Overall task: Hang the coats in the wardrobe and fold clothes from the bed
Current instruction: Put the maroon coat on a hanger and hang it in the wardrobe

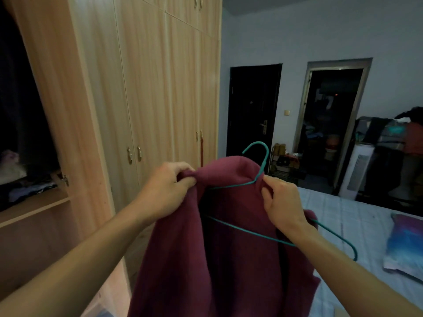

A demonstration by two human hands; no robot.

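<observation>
A maroon coat hangs in front of me, partly draped over a teal wire hanger whose hook sticks up above the collar. My left hand pinches the coat's left shoulder. My right hand grips the coat's collar together with the hanger below its hook. The hanger's right end pokes out bare beyond the fabric. The light wooden wardrobe stands to the left, with an open dark compartment at the far left.
Folded clothes lie on a shelf inside the open compartment. The bed with a pale quilt is at lower right, a blue-patterned item on it. A dark door, an open doorway and piled clothes lie beyond.
</observation>
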